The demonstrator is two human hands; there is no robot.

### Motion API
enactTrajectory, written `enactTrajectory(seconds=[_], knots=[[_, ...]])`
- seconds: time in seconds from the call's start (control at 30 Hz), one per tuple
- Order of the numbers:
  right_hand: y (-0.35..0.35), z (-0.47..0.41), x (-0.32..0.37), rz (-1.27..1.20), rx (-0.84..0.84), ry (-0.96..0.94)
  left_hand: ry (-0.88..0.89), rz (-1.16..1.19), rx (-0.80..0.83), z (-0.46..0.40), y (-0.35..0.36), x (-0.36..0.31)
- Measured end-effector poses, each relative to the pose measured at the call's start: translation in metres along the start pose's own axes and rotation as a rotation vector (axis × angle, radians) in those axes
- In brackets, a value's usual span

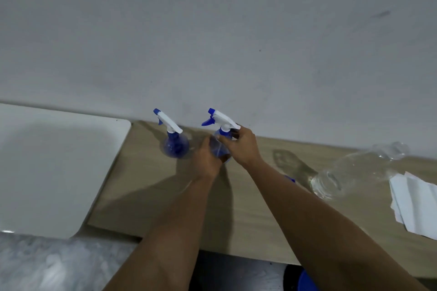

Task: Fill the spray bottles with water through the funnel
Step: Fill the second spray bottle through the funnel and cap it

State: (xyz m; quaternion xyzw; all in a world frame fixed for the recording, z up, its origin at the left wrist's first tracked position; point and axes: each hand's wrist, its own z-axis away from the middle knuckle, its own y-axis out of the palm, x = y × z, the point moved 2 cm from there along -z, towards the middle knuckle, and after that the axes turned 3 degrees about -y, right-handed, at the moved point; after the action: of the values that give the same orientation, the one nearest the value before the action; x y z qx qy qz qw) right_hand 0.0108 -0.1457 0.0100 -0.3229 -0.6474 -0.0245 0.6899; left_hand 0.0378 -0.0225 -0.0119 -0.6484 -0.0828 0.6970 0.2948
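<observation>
- The left hand (pixel 208 160) grips the spray bottle (pixel 221 149) body, steadying it.
- The right hand (pixel 238 145) pinches its collar, likely to turn the spray head (pixel 222 118).

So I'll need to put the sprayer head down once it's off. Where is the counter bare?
Bare wood lies near the front edge, between the white tray and the forearms. It is crowded on the right, around the clear plastic bottle and white paper.
</observation>
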Motion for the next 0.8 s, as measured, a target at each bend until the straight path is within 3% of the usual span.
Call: enactTrajectory(seconds=[0.2,0.3,0.4,0.5,0.6,0.73,0.8], knots=[[0.012,0.004,-0.011,-0.012,-0.012,0.01,0.047,-0.052,0.084,-0.002,-0.004,0.023],[0.008,0.031,-0.009,-0.057,-0.194,0.08,0.092,-0.288,-0.083,0.014,-0.027,0.044],[0.011,0.072,-0.005,-0.129,-0.365,0.077,0.077,-0.271,-0.209,0.031,-0.059,0.068],[0.043,0.084,0.008,-0.134,-0.163,0.074,-0.016,-0.398,-0.29,0.021,-0.091,0.088],[0.088,0.055,0.019,-0.077,0.091,0.116,0.026,-0.467,-0.26,-0.007,-0.111,0.093],[0.139,0.005,0.032,-0.051,0.121,0.14,0.066,-0.407,-0.001,-0.051,-0.11,0.104],[0.158,-0.009,0.03,-0.079,0.136,0.131,0.074,-0.453,0.03,-0.062,-0.108,0.109]])
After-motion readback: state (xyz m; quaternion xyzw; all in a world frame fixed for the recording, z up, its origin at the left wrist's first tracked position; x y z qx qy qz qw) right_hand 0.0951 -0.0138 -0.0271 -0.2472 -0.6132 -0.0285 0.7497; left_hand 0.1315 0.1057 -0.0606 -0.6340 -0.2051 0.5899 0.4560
